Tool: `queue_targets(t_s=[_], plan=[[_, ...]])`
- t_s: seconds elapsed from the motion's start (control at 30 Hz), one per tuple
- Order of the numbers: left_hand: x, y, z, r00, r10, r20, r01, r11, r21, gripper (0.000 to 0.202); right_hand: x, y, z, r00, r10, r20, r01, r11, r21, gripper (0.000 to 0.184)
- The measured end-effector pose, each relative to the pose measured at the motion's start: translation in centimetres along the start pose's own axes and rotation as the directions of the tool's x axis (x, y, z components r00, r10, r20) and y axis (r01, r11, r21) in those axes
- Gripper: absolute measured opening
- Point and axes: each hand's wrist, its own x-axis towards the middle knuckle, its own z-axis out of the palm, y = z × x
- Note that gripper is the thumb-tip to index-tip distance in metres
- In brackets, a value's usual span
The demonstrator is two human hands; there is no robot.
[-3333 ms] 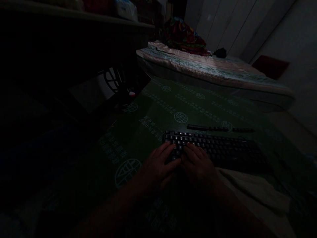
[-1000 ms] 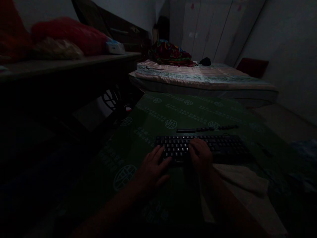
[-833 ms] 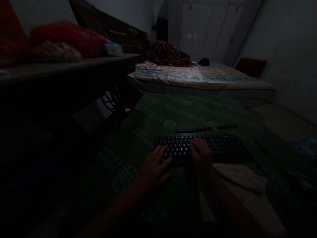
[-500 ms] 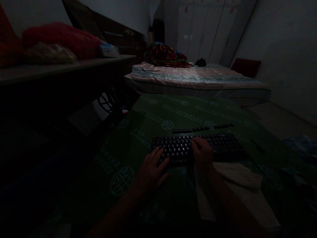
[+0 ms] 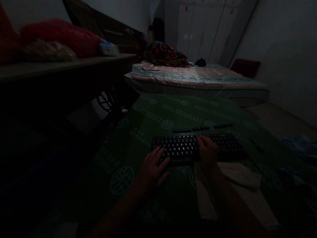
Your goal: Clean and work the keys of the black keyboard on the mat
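A black computer keyboard [image 5: 178, 147] lies on the green-covered table. My left hand [image 5: 155, 167] rests at its front left corner, fingers stretched out and touching the edge, holding nothing I can see. Over the keys right of the middle is my right hand [image 5: 208, 150], its thumb and fingers pinched together. Whatever they grip, if anything, is hidden in the dim light. Behind the keyboard lie a long black bar-shaped keycap [image 5: 182, 130] and a row of small black keycaps [image 5: 201, 128].
A pale cloth [image 5: 240, 178] lies under my right forearm. Small dark items [image 5: 257, 145] sit right of the keyboard. Beyond the green tabletop [image 5: 148, 115] stands a bed [image 5: 198, 77]. On the left, a shelf [image 5: 94, 61] carries red bags [image 5: 61, 36].
My right hand has shifted a little to the right along the keys, fingers still pinched. My left hand and the keyboard have stayed in place.
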Motion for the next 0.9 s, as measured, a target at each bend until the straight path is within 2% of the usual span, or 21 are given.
queue_targets(t_s=[0.2, 0.63, 0.9], plan=[[0.01, 0.02, 0.13, 1.0, -0.007, -0.012, 0.007, 1.0, 0.002, 0.041, 0.31, 0.31, -0.25, 0.997, 0.073, -0.007, -0.073, 0.997, 0.023, 0.031], [-0.23, -0.38, 0.52, 1.0, 0.011, -0.023, -0.01, 0.999, 0.05, 0.046, 0.4, 0.34, -0.25, 1.0, 0.027, 0.001, -0.027, 0.999, 0.041, 0.027], [-0.06, -0.33, 0.38, 0.999, 0.019, -0.037, -0.017, 0.999, 0.051, 0.042, 0.39, -0.3, -0.24, 0.998, 0.061, 0.02, -0.062, 0.997, 0.035, 0.029]])
